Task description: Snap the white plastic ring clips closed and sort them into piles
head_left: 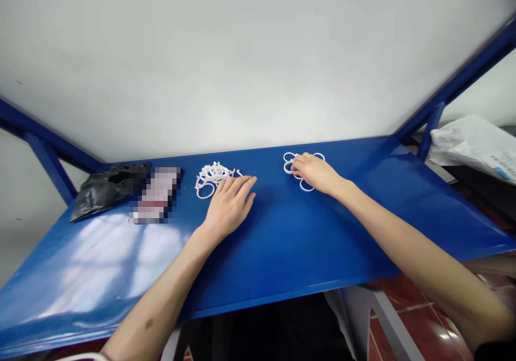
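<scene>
My left hand (229,202) lies flat on the blue table (306,237), fingers stretched out and together, its fingertips touching the near edge of a tangled pile of white plastic rings (209,177). My right hand (316,172) rests further right on a small group of white rings (291,163) laid flat on the table. Its fingers are curled down onto those rings and cover part of them.
A crumpled black plastic bag (108,188) lies at the back left, with a blurred flat rectangular item (155,194) beside it. A white wall stands behind the table. A white plastic bag (475,143) sits off the table's right end. Red floor tiles show below.
</scene>
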Motion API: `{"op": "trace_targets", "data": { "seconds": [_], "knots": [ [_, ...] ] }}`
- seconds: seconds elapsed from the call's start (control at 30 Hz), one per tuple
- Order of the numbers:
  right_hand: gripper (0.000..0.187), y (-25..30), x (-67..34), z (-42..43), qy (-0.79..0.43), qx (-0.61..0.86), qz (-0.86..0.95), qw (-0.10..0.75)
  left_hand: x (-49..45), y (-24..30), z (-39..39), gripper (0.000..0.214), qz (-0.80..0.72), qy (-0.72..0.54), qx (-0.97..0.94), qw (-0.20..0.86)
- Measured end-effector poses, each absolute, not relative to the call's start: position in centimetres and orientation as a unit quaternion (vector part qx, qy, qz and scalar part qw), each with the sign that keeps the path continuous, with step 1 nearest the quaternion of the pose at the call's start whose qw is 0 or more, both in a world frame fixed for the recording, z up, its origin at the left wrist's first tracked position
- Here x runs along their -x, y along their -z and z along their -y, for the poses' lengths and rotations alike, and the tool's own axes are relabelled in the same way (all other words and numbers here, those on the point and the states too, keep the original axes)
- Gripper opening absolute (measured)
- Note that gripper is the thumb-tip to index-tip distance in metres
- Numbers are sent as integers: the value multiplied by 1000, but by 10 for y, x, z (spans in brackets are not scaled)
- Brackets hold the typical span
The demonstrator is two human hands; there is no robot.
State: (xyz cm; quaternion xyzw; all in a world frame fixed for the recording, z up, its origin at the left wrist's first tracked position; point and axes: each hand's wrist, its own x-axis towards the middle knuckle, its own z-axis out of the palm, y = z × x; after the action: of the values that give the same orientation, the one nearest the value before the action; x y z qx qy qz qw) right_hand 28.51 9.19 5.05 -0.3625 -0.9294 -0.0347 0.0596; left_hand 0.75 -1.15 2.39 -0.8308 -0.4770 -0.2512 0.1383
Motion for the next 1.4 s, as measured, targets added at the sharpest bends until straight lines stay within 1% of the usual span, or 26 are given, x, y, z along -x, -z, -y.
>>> {"op": "trace_targets", "data": {
  "seconds": [0.1,0.2,0.23,0.3,0.33,0.43,0.5,0.57,0.73,0.83,0.87,0.93,1.03,1.07,1.13,1.23,1.3,1.4],
  "knots": [
    [17,-56,-269,-65,51,284,953,92,-15,-26,16,37,397,250,874,128],
    [25,-54,-251,-33,83,199,969,117,-21,-28,19,18,352,228,898,134],
    [28,-52,-246,-25,91,184,971,124,-21,-29,19,19,352,221,899,139],
    [30,-44,-239,-14,99,189,967,138,-21,-30,20,29,358,213,897,145],
    [32,-40,-237,-11,102,194,965,146,-21,-31,20,30,362,212,896,142],
    [33,-31,-238,-8,91,199,961,171,-18,-31,19,22,360,216,901,111],
    [32,-28,-241,-7,70,196,960,186,-18,-31,18,21,348,213,908,93],
    [31,-27,-240,-5,58,207,956,200,-21,-30,18,24,346,214,907,106],
    [32,-26,-228,4,67,290,924,239,-27,-31,20,32,386,255,868,181],
    [25,-26,-235,2,30,290,918,268,-17,-32,17,25,389,258,867,176],
    [27,-27,-243,-1,22,296,915,272,-12,-32,15,21,402,255,861,177],
    [31,-29,-266,-11,23,333,908,252,0,-32,9,16,454,250,834,191],
    [19,-31,-305,-27,60,394,898,184,15,-29,1,22,539,244,781,197],
    [14,-32,-314,-30,56,404,899,161,18,-28,-1,24,560,248,766,193],
    [9,-36,-326,-33,23,408,904,127,20,-27,-2,26,586,263,744,186],
    [11,-46,-325,-29,-71,385,917,80,16,-27,0,26,587,277,736,191],
    [11,-56,-320,-27,-119,380,915,68,12,-27,2,25,574,271,748,194],
    [13,-73,-316,-29,-129,411,898,88,6,-25,3,23,549,254,777,174]
  ]
}}
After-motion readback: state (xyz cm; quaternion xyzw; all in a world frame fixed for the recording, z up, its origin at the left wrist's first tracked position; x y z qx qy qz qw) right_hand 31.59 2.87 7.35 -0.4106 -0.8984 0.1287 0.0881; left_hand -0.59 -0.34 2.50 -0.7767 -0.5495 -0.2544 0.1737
